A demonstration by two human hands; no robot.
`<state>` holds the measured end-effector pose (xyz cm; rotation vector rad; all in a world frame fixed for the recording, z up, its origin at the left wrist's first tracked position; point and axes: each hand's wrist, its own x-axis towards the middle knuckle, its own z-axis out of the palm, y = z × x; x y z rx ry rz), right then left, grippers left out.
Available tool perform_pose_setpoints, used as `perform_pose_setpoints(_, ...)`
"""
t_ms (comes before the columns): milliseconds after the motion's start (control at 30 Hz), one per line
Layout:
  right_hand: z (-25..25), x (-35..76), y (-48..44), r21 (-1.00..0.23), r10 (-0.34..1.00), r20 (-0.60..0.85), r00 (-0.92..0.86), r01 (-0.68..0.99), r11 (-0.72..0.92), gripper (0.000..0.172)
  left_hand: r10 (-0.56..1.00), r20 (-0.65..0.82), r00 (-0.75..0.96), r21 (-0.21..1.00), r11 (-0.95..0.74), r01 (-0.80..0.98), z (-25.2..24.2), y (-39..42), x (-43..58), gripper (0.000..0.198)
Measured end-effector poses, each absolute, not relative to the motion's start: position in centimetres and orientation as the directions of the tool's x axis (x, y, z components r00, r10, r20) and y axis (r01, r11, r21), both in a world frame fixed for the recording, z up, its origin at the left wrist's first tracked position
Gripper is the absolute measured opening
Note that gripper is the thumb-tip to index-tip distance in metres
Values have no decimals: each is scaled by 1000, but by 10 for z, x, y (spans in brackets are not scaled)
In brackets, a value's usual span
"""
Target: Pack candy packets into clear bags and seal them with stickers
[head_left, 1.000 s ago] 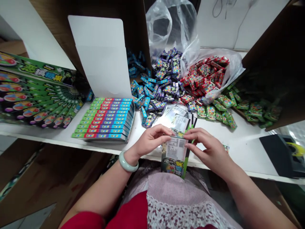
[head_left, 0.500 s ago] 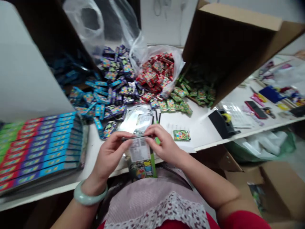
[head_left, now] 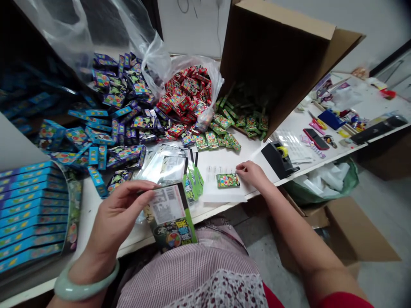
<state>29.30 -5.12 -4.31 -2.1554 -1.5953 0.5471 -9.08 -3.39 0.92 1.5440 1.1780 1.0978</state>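
Note:
My left hand [head_left: 119,208] pinches the top edge of a green printed packet [head_left: 170,216] with a barcode label, held over the table edge above my lap. My right hand [head_left: 251,172] is stretched out to the right, its fingers resting on the table beside a small green candy box [head_left: 227,180] that lies on a white sheet [head_left: 224,194]. A stack of clear and green packets [head_left: 173,167] lies just beyond the held one.
Heaps of small blue [head_left: 90,141], purple [head_left: 128,92], red [head_left: 186,96] and green boxes [head_left: 224,128] cover the white table [head_left: 302,141]. A tipped cardboard box [head_left: 282,55] stands at the back. A black tape dispenser [head_left: 278,157], a tray of striped packs [head_left: 28,209], stationery at far right.
My right hand let go of the packet and reached right to the small green box. My left hand keeps the packet. My view swung to the right.

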Motion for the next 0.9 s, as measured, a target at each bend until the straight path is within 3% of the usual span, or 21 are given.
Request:
perform_pose_setpoints(267, -44, 266, -65, -478, 954, -47, 295, 832, -281, 8, 984, 120, 131, 963, -147, 225, 8, -37, -93, 8)
perform_pose_setpoints(433, -42, 283, -73, -568, 943, -64, 326, 765, -302, 4, 980, 136, 143, 967, -163, 196, 8, -37, -92, 10)
perform_pose_setpoints(567, -17, 287, -77, -686, 950, -60, 307, 678, -263, 20, 964, 196, 180, 962, -224, 155, 8, -39, -88, 7)
perform_pose_setpoints(633, 8, 266, -75, -796, 979, -33, 200, 587, -146, 26, 948, 241, 207, 957, -267, 112, 10, -41, -84, 6)
perform_pose_setpoints(700, 39, 232, -70, -891, 999, -24, -35, 455, -6, 25, 933, 277, 231, 950, -302, 83, 11, -43, -79, 5)
perform_pose_setpoints(800, 79, 175, -55, -911, 939, 12, -343, 384, 152, 13, 926, 271, 262, 952, -299, 72, 13, -45, -75, 4)
perform_pose_setpoints(900, 97, 135, -36, -902, 866, -2, -501, 374, 214, 10, 919, 265, 291, 952, -297, 72, 15, -48, -76, 5)
